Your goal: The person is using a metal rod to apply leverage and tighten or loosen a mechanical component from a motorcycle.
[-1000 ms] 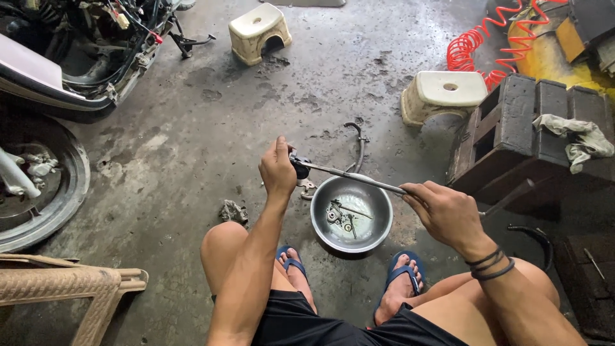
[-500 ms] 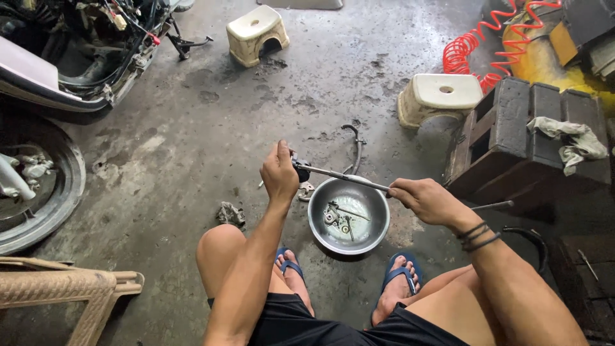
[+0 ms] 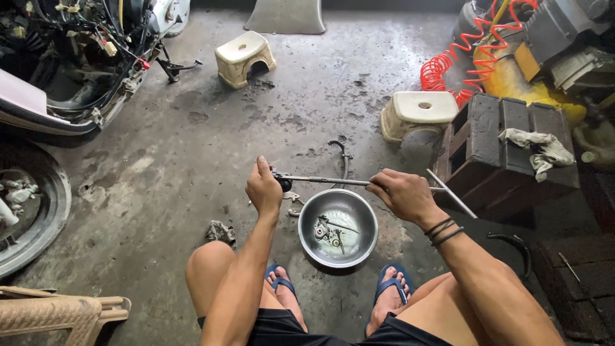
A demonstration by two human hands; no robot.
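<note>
I hold a long metal rod [image 3: 333, 181] level above a steel bowl [image 3: 337, 227] on the floor. My left hand [image 3: 264, 189] fingers wrap its dark end; my right hand [image 3: 403, 194] grips mid-shaft. It looks stiff, light, possibly greasy.

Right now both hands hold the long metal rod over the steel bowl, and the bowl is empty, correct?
Not quite. The head view shows the left hand and right hand holding the metal rod over the steel bowl, but small metal parts lie in the bowl.

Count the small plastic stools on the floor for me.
2: one cream stool near the motorcycle at upper left, another beside the black crate at right. Others may sit out of frame.
</note>
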